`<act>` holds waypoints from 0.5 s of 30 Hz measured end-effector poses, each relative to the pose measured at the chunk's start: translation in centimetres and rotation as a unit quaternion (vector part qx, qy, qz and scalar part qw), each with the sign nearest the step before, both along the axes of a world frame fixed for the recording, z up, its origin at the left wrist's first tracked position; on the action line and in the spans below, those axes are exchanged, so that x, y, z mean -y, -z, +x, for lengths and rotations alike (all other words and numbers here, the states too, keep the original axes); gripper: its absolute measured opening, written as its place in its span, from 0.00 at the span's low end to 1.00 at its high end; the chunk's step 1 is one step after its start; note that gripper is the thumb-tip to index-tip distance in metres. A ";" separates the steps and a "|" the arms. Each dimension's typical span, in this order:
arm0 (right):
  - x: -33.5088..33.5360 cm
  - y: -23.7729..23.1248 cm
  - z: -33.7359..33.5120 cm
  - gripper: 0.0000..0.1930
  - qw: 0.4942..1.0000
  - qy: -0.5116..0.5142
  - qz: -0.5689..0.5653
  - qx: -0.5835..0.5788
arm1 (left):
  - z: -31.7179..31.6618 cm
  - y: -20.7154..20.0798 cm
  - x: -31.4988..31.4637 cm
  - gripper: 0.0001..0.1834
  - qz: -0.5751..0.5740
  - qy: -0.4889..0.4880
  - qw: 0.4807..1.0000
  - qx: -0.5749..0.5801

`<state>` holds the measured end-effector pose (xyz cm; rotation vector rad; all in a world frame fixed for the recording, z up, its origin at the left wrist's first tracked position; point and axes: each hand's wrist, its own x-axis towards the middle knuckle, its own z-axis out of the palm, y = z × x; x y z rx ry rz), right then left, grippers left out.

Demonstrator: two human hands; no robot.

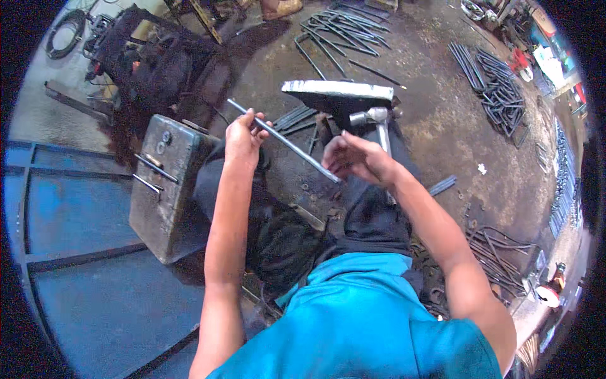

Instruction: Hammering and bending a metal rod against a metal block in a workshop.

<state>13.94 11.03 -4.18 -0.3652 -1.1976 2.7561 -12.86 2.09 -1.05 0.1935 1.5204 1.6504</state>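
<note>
My left hand (245,138) is closed around a straight grey metal rod (291,146) near its upper end. The rod slants down to the right, and its lower end sits close to the fingers of my right hand (361,159). That hand has its fingers loosely bent and apart, slightly blurred, with nothing visible in them. Beyond the hands stands an anvil-like block with a shiny, pale top (341,88). A hammer (370,116) rests just in front of the block, its handle running down behind my right hand.
Bent rods (344,35) lie in a heap on the far floor, with another pile (502,95) at the right. A worn metal box (165,211) with short rods on it stands left of my leg. Blue metal panels (95,252) cover the lower left.
</note>
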 end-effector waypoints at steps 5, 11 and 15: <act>1.5 -1.2 -5.1 0.41 0.933 -0.135 -0.293 -0.159 | 0.1 -2.2 -3.0 0.12 0.022 0.043 0.997 -0.066; 2.0 1.2 -8.0 0.45 0.879 -0.167 -0.408 -0.184 | -2.3 0.3 -6.2 0.14 -0.009 0.140 0.982 -0.129; 2.4 4.0 -8.8 0.46 0.886 -0.143 -0.421 -0.133 | -1.8 4.4 -6.6 0.14 -0.029 0.148 0.986 -0.076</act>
